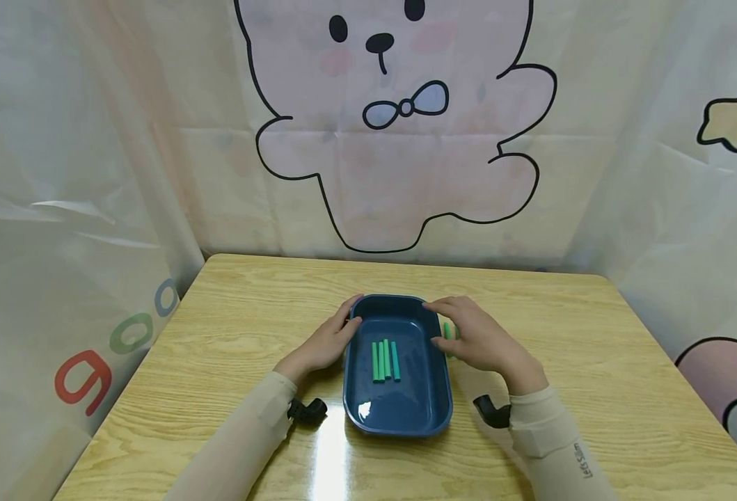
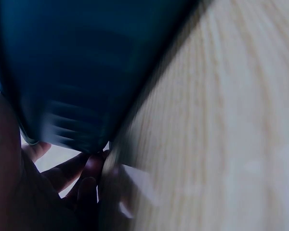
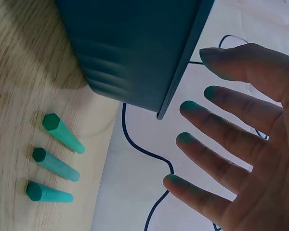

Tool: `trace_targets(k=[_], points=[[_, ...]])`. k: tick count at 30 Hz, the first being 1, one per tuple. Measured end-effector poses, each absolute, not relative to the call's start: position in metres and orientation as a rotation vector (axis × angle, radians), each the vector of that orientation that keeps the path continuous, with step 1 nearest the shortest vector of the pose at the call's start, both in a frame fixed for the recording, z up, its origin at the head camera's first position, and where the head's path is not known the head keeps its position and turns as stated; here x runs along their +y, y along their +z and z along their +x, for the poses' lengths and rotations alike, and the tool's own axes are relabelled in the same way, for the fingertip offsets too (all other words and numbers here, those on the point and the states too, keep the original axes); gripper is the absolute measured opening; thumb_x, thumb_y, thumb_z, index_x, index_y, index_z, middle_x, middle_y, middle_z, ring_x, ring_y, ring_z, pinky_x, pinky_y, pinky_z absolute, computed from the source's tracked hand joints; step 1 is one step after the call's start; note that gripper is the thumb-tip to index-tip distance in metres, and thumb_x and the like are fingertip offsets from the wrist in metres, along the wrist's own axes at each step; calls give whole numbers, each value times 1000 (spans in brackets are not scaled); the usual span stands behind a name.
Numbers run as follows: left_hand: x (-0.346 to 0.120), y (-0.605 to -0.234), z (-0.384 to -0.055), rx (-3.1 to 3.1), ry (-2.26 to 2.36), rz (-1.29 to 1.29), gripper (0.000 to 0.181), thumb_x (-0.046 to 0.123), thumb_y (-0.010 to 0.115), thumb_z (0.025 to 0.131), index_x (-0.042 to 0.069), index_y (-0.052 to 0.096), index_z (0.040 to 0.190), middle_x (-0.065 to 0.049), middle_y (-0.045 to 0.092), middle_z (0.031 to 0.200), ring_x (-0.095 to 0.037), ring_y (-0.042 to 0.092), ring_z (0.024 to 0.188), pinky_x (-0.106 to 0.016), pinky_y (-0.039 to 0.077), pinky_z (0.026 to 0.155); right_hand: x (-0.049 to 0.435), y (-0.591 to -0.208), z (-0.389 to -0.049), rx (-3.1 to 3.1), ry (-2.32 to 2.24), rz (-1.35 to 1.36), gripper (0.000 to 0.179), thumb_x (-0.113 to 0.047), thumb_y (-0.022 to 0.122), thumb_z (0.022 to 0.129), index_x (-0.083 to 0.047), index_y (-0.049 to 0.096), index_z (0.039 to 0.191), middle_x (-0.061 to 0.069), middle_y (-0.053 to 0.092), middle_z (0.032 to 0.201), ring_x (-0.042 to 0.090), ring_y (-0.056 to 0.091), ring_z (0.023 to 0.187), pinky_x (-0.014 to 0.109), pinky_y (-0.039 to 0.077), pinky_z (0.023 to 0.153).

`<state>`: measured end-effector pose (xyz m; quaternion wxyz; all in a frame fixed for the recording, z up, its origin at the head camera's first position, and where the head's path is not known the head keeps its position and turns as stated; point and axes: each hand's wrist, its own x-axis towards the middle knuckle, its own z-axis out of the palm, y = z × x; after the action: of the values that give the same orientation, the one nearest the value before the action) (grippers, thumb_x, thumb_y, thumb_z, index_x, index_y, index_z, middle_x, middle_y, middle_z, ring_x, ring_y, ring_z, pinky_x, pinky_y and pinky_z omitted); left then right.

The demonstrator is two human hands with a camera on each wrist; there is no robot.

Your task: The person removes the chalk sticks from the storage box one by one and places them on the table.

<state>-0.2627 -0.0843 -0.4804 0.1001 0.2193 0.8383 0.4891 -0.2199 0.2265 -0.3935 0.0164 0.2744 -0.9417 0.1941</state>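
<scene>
A dark blue rectangular tray point(image 1: 399, 417) with rounded corners stands on the table, and several short green sticks point(image 1: 385, 360) lie side by side inside it. My left hand point(image 1: 324, 341) grips the tray's left side, thumb at the rim and fingers along the outer wall; in the left wrist view its fingers point(image 2: 67, 173) are against the tray's far lower end. My right hand point(image 1: 477, 334) is at the opposite rim. In the right wrist view its fingers point(image 3: 221, 125) are spread and apart from the tray wall point(image 3: 130, 53). Beside the tray, three green six-sided sticks point(image 3: 55, 163) rest on the table.
The wooden table point(image 1: 249, 299) reaches back to a hanging cloth point(image 1: 218, 174) printed with a cartoon bear. More cloth hangs along both sides. Black wrist cameras point(image 1: 493, 412) are strapped over both sleeves.
</scene>
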Motion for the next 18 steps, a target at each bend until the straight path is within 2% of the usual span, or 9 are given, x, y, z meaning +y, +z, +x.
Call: trace_targets(k=[10, 18], points=[[-84, -480, -262, 2463, 1468, 668, 54, 40, 35, 114, 36, 19, 165, -5, 32, 169, -32, 33, 155, -59, 30, 123, 216, -396, -216, -2919, 595, 869, 61, -20, 79, 93, -8, 56, 149, 16, 59, 145, 37, 54, 135, 56, 50, 107], [-85, -480, -261, 2479, 1451, 654, 53, 42, 34, 114, 39, 20, 165, -5, 34, 168, -32, 36, 153, -59, 32, 122, 206, -398, -215, -2968, 600, 883, 61, -23, 80, 93, -9, 58, 148, 16, 59, 144, 36, 53, 136, 56, 48, 110]])
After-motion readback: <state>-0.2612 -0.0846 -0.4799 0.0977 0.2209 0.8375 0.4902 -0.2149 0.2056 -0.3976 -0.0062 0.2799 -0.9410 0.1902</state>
